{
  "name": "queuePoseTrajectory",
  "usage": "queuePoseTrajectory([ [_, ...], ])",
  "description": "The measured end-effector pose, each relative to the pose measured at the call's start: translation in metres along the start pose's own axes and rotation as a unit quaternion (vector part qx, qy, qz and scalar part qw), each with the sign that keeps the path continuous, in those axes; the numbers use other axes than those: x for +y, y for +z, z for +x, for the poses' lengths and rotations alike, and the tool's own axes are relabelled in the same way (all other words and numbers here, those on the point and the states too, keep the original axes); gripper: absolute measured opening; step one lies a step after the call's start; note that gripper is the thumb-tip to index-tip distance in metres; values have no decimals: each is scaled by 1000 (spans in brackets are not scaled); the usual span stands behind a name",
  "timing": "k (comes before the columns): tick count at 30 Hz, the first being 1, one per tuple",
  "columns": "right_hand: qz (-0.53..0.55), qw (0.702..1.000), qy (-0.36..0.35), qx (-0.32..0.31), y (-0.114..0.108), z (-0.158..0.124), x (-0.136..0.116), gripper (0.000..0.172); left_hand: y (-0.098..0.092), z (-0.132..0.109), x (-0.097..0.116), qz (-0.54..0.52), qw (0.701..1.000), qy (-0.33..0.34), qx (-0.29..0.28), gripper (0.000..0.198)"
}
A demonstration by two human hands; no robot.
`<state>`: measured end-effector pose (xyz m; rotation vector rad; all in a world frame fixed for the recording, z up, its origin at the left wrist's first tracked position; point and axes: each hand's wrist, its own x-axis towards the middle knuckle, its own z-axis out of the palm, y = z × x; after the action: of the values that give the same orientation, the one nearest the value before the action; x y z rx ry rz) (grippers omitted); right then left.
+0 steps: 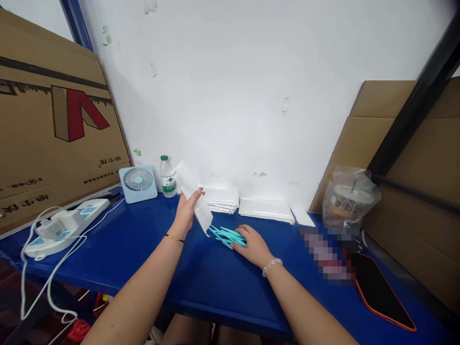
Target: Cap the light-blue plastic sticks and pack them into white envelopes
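Note:
My left hand is closed around a long white packet, which tilts with its lower end toward the middle of the table. Just past that end lies a bunch of thin turquoise sticks; their left tips reach the packet's edge, and whether any go inside I cannot tell. My right hand has its fingers curled over the right end of the bunch. Behind my hands, against the wall, stand a stack of white packets and a second white stack.
On the blue table at left are a power strip with white cables, a small fan and a water bottle. To the right stand a bagged cup and a phone. Cardboard flanks the left side.

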<state>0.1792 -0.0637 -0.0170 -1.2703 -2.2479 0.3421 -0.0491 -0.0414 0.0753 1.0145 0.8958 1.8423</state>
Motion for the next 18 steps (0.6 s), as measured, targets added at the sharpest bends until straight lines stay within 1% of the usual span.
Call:
queuePoseTrajectory([
  [2, 2, 1000, 0, -3, -1, 0, 0, 43, -3, 2, 9, 20, 1000, 10, -9, 54],
  [6, 8, 1000, -1, -7, -5, -2, -5, 39, -5, 5, 23, 16, 999, 28, -6, 53],
  [8, 9, 1000, 3, -12, -7, -3, -8, 42, -5, 7, 27, 14, 999, 30, -8, 50],
  [10, 4, 1000, 5, -21, -8, -4, -8, 52, -5, 7, 30, 14, 999, 28, -12, 48],
  [12, -8, 1000, 4, -30, -7, -4, -8, 67, -4, 7, 33, 16, 999, 26, -16, 46],
  [14, -21, 999, -5, -33, -5, -5, -7, 73, -3, 5, 37, 23, 999, 32, -22, 46],
  [15, -26, 999, -13, -32, -3, -5, -7, 72, -3, 4, 41, 28, 999, 37, -26, 46],
  [18, -39, 998, -35, -27, -1, -6, -6, 60, -1, 0, 54, 23, 998, 42, -28, 48],
])
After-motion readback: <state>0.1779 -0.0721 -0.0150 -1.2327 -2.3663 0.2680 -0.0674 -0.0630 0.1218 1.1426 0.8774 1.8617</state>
